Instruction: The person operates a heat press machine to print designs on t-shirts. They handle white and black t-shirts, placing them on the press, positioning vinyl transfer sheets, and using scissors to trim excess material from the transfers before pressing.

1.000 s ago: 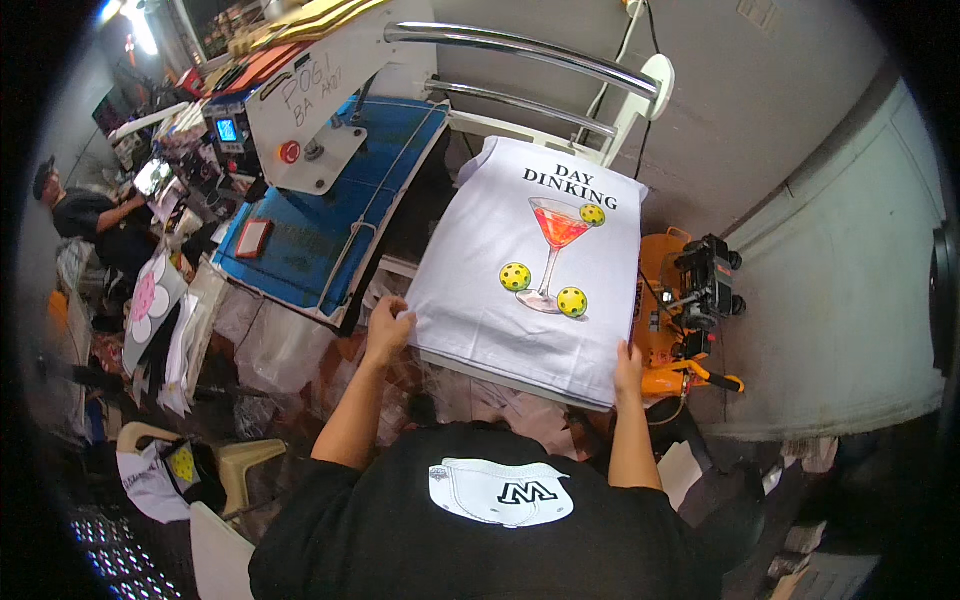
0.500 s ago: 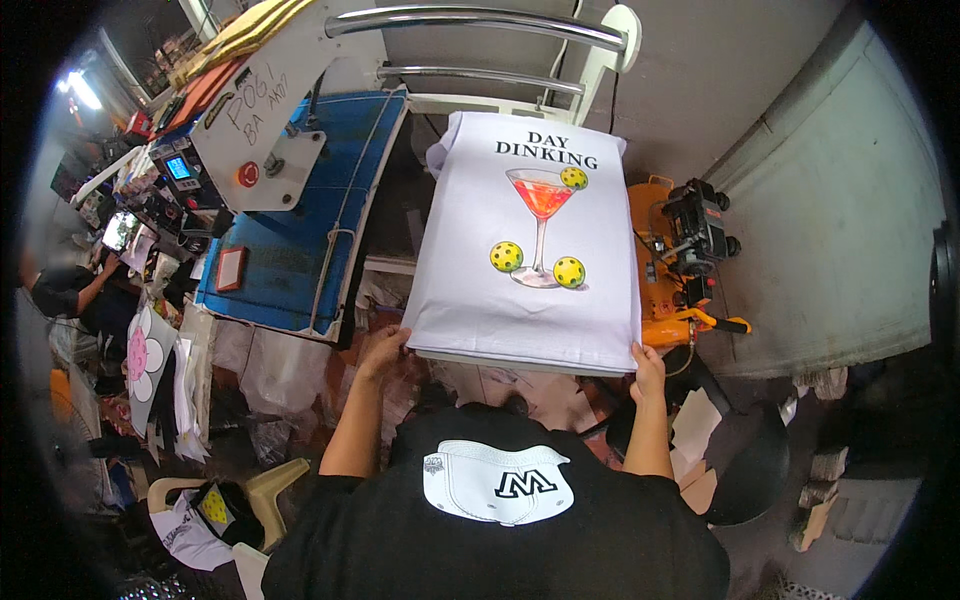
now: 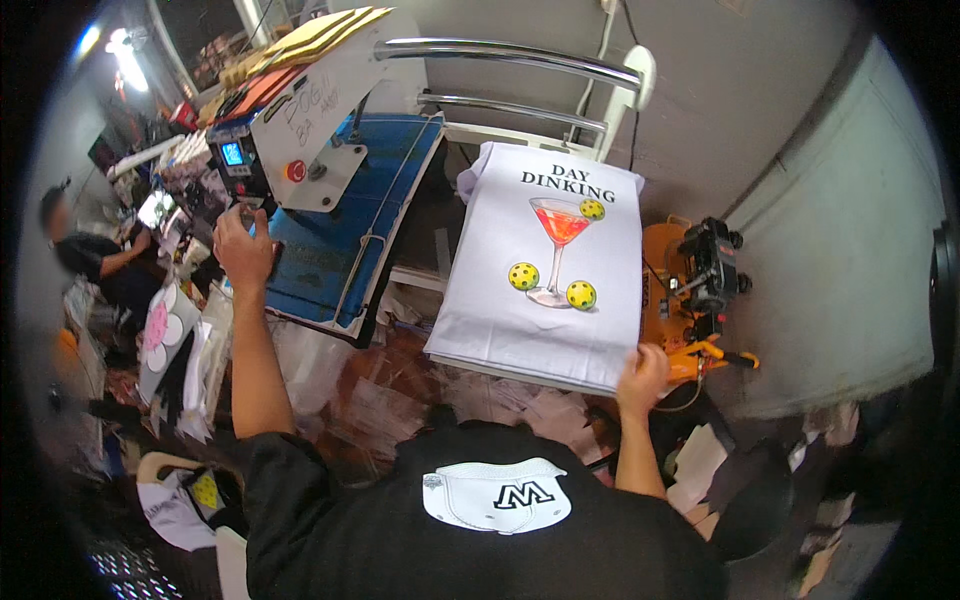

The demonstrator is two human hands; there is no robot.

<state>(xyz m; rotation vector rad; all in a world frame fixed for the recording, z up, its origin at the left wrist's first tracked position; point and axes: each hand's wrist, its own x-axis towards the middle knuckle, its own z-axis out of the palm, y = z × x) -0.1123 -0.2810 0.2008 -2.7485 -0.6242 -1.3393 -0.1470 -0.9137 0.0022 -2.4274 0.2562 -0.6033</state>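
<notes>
A white T-shirt (image 3: pixel 550 235) is spread over a flat platen, its front printed with black lettering, a red cocktail glass and yellow perforated balls. My right hand (image 3: pixel 642 378) is closed on the shirt at the platen's near right corner. My left hand (image 3: pixel 243 247) is raised at the left edge of the heat press's blue platen (image 3: pixel 345 215), just below the control box (image 3: pixel 238 165). Its thumb and fingers stand apart and curved; no held thing shows. The small red-framed block that lay on the blue platen is out of sight, possibly behind this hand.
A red stop button (image 3: pixel 295 171) sits on the press's white arm. Chrome rails (image 3: pixel 510 60) cross behind the shirt. An orange air compressor (image 3: pixel 715 265) stands at right, beside a pale panel (image 3: pixel 840 240). Another person (image 3: pixel 100 255) sits at far left. Plastic and paper litter the floor.
My left hand has let go of the shirt's near left corner and moved up and left to the heat press. My right hand stays at the shirt's right corner. The view has shifted.
</notes>
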